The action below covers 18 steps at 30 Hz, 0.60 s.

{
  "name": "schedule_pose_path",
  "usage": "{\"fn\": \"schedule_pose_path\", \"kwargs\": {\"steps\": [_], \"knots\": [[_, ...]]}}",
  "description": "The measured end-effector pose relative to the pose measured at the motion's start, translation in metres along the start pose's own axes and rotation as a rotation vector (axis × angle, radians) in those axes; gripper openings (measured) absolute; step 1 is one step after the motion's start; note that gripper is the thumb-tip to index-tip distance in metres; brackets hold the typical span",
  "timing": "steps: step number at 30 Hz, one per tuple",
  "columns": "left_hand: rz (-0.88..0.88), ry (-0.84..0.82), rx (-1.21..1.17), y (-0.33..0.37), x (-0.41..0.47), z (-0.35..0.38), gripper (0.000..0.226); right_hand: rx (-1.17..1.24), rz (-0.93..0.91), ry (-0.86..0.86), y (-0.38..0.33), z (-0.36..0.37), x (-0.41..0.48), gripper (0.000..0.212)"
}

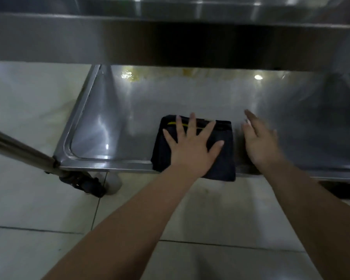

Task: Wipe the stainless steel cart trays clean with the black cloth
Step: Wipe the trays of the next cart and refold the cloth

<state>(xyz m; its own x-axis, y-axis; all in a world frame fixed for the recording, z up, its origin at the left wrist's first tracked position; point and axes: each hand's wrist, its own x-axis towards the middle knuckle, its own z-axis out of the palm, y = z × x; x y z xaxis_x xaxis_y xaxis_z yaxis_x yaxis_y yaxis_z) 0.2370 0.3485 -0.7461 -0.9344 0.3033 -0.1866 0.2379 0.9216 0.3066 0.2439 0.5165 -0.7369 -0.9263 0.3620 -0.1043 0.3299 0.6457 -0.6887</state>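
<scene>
**Left hand flat on cloth, lower tray**

- Left hand [192, 144]: palm down, fingers splayed wide, pressing on the black cloth [226, 158]. No curl, no pinch.
- Cloth is folded into a rough rectangle and sits under that hand at the near edge of the lower tray [150, 102]. Its near end hangs over the tray's front rim. A yellow stripe [173, 123] shows between the fingertips.
- Right hand [260, 142]: just right of the cloth, apart from it, fingers straight and close together, holding nothing. It's motion-blurred, so I can't tell if it touches the tray.
- Yellowish stain [133, 76] is at the tray's far side, beyond the left fingertips.
- Upper tray [170, 37] overhangs, ahead of and above both hands.
- Cart post [18, 146] and caster [89, 184] are well left of the left hand, at the tray's near-left corner.
- Tiled floor [28, 98] is under both forearms.
</scene>
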Motion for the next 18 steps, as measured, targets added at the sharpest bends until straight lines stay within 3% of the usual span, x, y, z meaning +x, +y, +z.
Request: {"fn": "schedule_pose_path", "kwargs": {"steps": [3,6,11,15,18], "knots": [[-0.063,0.204,0.033,-0.052,-0.01,-0.018,0.056,-0.271,-0.28,-0.028,-0.029,0.025,-0.019,0.054],[-0.191,0.198,0.073,-0.11,-0.01,-0.029,0.056,-0.588,-0.443,-0.247,-0.058,0.077,-0.044,0.057],[-0.145,0.103,0.087,-0.107,0.004,-0.02,0.054,-0.724,-0.39,-0.362,-0.058,0.098,-0.053,0.058],[-0.143,0.088,-0.054,-0.071,0.021,-0.009,0.052,-0.722,-0.417,-0.335,-0.03,0.065,-0.03,0.058],[-0.102,0.058,0.084,-0.063,0.025,0.0,0.053,-0.757,-0.378,-0.286,0.017,0.019,-0.002,0.057]]}}
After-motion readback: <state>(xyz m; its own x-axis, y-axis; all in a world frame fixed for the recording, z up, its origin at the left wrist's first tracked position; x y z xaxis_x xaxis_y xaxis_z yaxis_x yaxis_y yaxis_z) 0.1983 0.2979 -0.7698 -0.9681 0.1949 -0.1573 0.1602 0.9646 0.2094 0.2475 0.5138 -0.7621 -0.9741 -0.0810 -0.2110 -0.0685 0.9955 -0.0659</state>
